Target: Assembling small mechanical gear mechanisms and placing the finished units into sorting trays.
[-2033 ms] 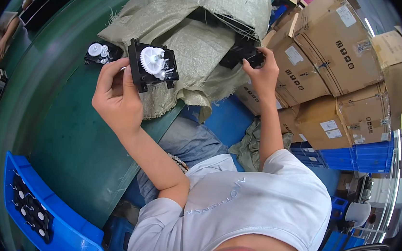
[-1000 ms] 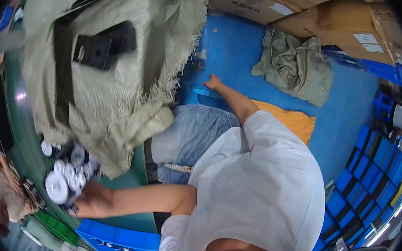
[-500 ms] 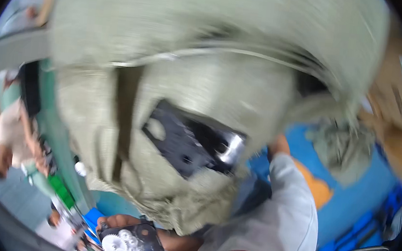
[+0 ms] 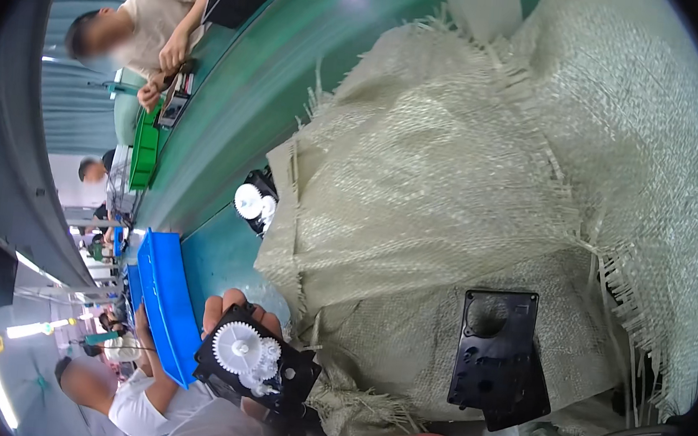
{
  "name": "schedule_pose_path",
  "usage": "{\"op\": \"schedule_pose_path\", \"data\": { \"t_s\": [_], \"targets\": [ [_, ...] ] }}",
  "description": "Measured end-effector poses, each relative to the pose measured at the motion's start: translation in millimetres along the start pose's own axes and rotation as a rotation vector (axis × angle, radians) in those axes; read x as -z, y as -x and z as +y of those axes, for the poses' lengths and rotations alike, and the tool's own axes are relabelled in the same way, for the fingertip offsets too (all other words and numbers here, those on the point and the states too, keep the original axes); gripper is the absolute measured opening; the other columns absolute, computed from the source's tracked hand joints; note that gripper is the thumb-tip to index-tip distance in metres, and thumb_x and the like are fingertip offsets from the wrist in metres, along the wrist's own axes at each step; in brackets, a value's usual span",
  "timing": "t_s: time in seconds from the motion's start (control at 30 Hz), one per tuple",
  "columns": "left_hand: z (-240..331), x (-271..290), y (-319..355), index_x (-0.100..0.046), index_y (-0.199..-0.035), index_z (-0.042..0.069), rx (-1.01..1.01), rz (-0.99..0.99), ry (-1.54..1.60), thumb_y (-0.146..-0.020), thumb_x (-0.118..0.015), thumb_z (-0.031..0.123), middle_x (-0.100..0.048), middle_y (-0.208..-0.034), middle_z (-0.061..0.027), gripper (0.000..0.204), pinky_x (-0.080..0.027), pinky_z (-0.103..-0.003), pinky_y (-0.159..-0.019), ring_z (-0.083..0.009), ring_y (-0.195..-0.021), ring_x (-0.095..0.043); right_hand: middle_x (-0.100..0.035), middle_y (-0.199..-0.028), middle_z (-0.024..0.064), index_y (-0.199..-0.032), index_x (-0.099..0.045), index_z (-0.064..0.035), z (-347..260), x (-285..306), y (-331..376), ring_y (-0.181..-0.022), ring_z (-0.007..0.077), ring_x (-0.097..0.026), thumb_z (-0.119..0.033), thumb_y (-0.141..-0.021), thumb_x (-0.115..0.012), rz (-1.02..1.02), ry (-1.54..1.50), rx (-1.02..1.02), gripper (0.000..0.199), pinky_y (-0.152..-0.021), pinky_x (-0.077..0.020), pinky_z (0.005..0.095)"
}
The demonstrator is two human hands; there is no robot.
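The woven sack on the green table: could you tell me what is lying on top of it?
A flat black plastic plate lies on the woven sack. Whatever the sack holds is hidden by its cloth.

black gear housing (image 4: 267, 370), white gears (image 4: 236, 347); black plate (image 4: 497, 358); pale woven sack (image 4: 469, 196); blue tray (image 4: 162, 305); green belt (image 4: 243, 98).

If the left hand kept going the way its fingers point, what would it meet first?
Probably the other gear unit lying further up the green table. The left hand, holding a black gear unit, points up along it, with bare table between. Depth is uncertain.
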State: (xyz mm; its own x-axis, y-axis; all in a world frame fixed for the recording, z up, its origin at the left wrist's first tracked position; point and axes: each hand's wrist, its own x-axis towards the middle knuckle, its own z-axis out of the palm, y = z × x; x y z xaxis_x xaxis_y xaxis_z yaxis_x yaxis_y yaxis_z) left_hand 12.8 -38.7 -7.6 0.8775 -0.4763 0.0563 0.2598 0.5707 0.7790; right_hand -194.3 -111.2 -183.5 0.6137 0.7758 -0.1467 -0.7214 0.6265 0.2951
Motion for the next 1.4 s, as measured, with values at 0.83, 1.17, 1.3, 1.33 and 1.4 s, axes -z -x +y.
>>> {"op": "schedule_pose_path", "data": {
  "t_s": [0.83, 1.17, 1.3, 1.33, 1.4],
  "targets": [
    [-3.5, -7.3, 15.7, -0.052, -0.103, 0.013, -0.131, 0.045, 0.194, -0.103, -0.038, 0.023, -0.063, -0.102, -0.0145, 0.018, -0.044, -0.038, -0.066, -0.0238, -0.078, -0.059, -0.060, -0.115, 0.0200, -0.131, -0.051, -0.0035, -55.2, 208.9, 34.2, -0.092, 0.0291, -0.060, -0.041, -0.090, -0.054, 0.136, 0.400, 0.392, 0.056, -0.081, -0.0487, 0.0392],
    [33.9, 46.6, 33.7, -0.045, -0.129, 0.013, -0.180, -0.327, 0.573, -0.097, -0.051, 0.021, -0.062, -0.116, -0.0164, 0.034, -0.053, -0.050, -0.086, -0.0358, -0.108, -0.064, -0.060, -0.108, 0.0234, -0.128, -0.050, -0.0021, 86.1, 59.0, 140.5, -0.082, 0.0297, -0.060, -0.042, -0.085, -0.057, 0.448, 0.876, 0.836, 0.059, -0.075, -0.0499, 0.0380],
    [40.3, 53.3, 31.3, -0.053, -0.124, 0.007, -0.270, 0.026, 0.256, -0.097, -0.049, 0.021, -0.063, -0.107, -0.0138, 0.030, -0.053, -0.036, -0.080, -0.0250, -0.094, -0.065, -0.055, -0.086, 0.0198, -0.121, -0.045, -0.0067, 80.8, -102.5, 60.4, -0.068, 0.0295, -0.059, -0.048, -0.084, -0.062, -0.118, 1.058, 1.414, 0.058, -0.050, -0.0523, 0.0362],
    [47.5, 61.4, 37.8, -0.053, -0.124, 0.007, -0.254, 0.046, 0.269, -0.097, -0.049, 0.021, -0.063, -0.107, -0.0138, 0.030, -0.053, -0.036, -0.080, -0.0250, -0.094, -0.065, -0.052, -0.081, 0.0176, -0.124, -0.045, -0.0092, 78.3, -141.7, 33.4, -0.063, 0.0285, -0.058, -0.050, -0.086, -0.058, -0.011, 0.967, 1.517, 0.057, -0.043, -0.0519, 0.0339],
    [62.4, 58.3, 44.1, -0.056, -0.118, 0.005, -0.303, 0.115, 0.062, -0.098, -0.049, 0.022, -0.063, -0.103, -0.0120, 0.028, -0.051, -0.031, -0.077, -0.0204, -0.089, -0.062, -0.054, -0.087, 0.0142, -0.129, -0.043, -0.0100, 67.6, -208.9, -22.2, -0.063, 0.0259, -0.057, -0.052, -0.090, -0.051, 0.228, 0.908, 1.664, 0.058, -0.044, -0.0481, 0.0302]
  ]
}}
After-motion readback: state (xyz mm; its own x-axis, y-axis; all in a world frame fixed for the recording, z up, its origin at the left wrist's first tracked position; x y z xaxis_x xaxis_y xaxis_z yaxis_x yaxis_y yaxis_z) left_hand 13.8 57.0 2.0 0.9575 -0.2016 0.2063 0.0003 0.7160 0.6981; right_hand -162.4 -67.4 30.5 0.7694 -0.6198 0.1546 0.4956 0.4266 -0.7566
